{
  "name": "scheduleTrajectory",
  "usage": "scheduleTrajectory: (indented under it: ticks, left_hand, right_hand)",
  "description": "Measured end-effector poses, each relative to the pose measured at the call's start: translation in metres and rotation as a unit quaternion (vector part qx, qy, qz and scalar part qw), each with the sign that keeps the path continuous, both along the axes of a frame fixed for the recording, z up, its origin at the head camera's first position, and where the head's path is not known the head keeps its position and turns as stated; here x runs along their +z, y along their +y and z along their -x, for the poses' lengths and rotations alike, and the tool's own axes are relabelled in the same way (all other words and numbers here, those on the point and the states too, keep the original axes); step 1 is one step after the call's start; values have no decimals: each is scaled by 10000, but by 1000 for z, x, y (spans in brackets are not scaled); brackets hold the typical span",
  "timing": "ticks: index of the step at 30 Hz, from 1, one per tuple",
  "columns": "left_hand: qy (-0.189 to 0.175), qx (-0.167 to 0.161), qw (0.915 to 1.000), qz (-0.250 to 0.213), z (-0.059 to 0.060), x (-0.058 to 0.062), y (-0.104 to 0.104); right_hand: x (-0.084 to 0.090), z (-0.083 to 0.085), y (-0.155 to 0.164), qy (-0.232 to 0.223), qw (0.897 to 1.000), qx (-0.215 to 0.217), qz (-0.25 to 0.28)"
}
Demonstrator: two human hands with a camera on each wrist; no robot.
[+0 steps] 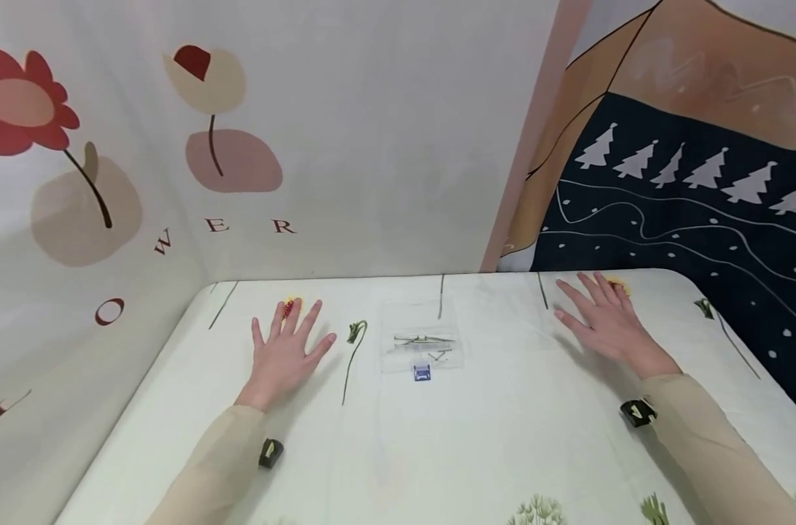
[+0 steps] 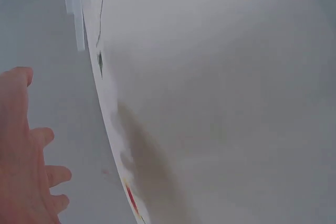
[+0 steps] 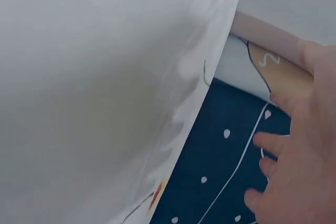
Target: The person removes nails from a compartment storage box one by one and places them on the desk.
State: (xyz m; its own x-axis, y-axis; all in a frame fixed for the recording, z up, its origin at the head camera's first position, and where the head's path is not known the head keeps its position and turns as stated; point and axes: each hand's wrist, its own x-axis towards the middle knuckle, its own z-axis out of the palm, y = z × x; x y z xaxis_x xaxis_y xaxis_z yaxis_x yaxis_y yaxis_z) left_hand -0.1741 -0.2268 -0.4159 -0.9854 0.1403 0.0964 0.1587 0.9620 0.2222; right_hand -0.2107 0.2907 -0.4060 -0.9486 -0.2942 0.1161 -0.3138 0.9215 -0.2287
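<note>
Hands lie flat on the tablecloth (image 1: 437,452), palms down, fingers straight and spread, holding nothing. Left hand (image 1: 286,350) sits towards the far-left part of the table top; right hand (image 1: 608,321) is near the far edge on the right side, fingertips close to a yellow printed flower (image 1: 617,284). Wrist views show only fingers, cloth and wall, no contact w/ any object.

Between them, approx. mid-table and nearer the far edge, lies a clear plastic bag (image 1: 423,339) w/ thin dark metal pins or clips (image 1: 427,341) inside and a small blue label (image 1: 422,372) at its near edge. It touches neither hand; the left one is somewhat nearer.

Judging by looks: bag is v. light, limp and slick, so likely to slide on the cloth if pushed. Contents are small and stiff, prob. shift inside when lifted. Best hold seems a pinch at a bag corner or the near edge by the label, not over the pins. Exact type of contents too small to tell.
</note>
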Motion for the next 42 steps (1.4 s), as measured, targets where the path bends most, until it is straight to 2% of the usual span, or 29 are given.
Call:
scheduleTrajectory:
  ticks: [7,12,20,28,33,42]
  left_hand:
    - [-171,-600,9976,303,5,-4,33]
    - [-371,-1034,9934,341,7,-7,52]
    - [-646,-1366,9876,438,10,-8,71]
    - [-1093,-1526,9816,355,13,-10,76]
    - [-1373,-1604,9774,34,15,-12,74]
    - [-1574,-1742,9719,-147,21,-13,73]
  right_hand:
    - [3,3,-16,-232,9981,492,283]
    - [2,7,-27,-293,9956,750,488]
    - [-3,11,-36,-329,9930,951,616]
    - [-5,14,-47,-282,9872,1269,927]
    - [-3,17,-62,-372,9841,1417,1003]
    - [1,22,-93,-454,9757,1755,1233]
